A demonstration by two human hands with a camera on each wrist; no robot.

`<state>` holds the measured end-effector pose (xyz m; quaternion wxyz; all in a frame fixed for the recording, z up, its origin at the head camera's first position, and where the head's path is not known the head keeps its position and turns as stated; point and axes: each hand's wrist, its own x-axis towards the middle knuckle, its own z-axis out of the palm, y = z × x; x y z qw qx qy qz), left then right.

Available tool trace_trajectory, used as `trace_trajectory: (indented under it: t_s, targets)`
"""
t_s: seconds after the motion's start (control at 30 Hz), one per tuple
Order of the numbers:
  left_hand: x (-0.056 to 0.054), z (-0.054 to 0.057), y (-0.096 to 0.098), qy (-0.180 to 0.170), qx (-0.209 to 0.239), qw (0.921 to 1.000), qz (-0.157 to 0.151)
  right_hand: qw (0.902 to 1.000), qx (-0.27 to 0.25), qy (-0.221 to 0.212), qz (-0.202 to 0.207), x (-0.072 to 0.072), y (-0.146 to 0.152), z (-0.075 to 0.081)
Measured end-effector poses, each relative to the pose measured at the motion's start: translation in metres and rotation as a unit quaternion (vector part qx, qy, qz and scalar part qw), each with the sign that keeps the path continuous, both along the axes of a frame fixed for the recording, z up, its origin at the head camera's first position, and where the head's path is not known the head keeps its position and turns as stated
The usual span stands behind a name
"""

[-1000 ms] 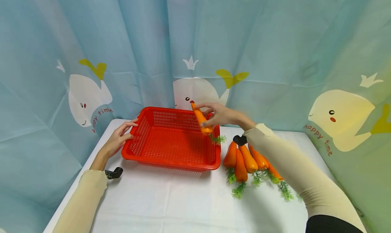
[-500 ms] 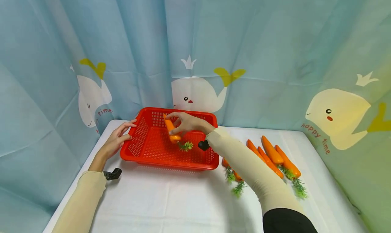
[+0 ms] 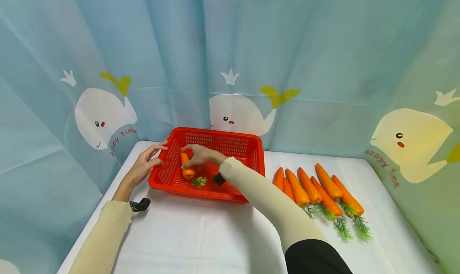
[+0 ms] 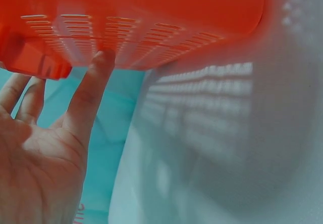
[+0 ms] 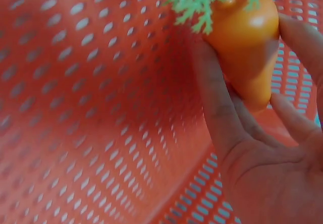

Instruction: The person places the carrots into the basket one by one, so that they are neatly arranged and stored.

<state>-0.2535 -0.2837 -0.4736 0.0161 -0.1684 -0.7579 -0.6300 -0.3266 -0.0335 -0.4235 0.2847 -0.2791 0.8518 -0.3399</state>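
Curtain, light blue passing to pale green at far right; printed with white whales, crowns and red "happy time" lettering; hangs behind the basket and to both sides of it.

Bench, white-topped; lies beneath the basket and extends before it and to its right.

Basket, red, rectangular, with slotted walls and a perforated floor.

Right sleeve, cream, with a black band higher up the arm; crosses the basket's near right corner.

Left sleeve, cream; before the basket, to its left.

Left hand, at the basket's left end; fingers extended and apart, tips touching the rim, one digit against the outer slotted wall.

Right hand, inside the basket, toward its left end; pinching one carrot between thumb and fingers.

Carrots on the bench, seven visible, orange; grouped right of the basket, tips pointing away from the person, the nearest to the basket partly covered by the sleeve.

Held carrot, orange; in the basket's left part, tip toward its far side. Contact with the basket floor cannot be told.

Leafy top of the held carrot, green, feathery; toward the basket's near side.
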Motion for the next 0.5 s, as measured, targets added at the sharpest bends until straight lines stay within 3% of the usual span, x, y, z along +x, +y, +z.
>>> trace_trajectory:
  t_s: [0.17, 0.4, 0.5]
  targets:
    - [-0.001, 0.002, 0.002, 0.006, -0.012, 0.9999, 0.004, 0.9990, -0.009, -0.018, -0.040, 0.002, -0.010, -0.004]
    - [0.000, -0.003, 0.001, 0.002, -0.004, 1.0000, 0.006, 0.9868, -0.069, -0.128, -0.070, -0.001, -0.019, -0.014]
    - [0.000, -0.004, 0.001, 0.003, -0.002, 1.0000, 0.006, 0.9829, -0.081, -0.149, -0.073, -0.001, -0.020, -0.016]
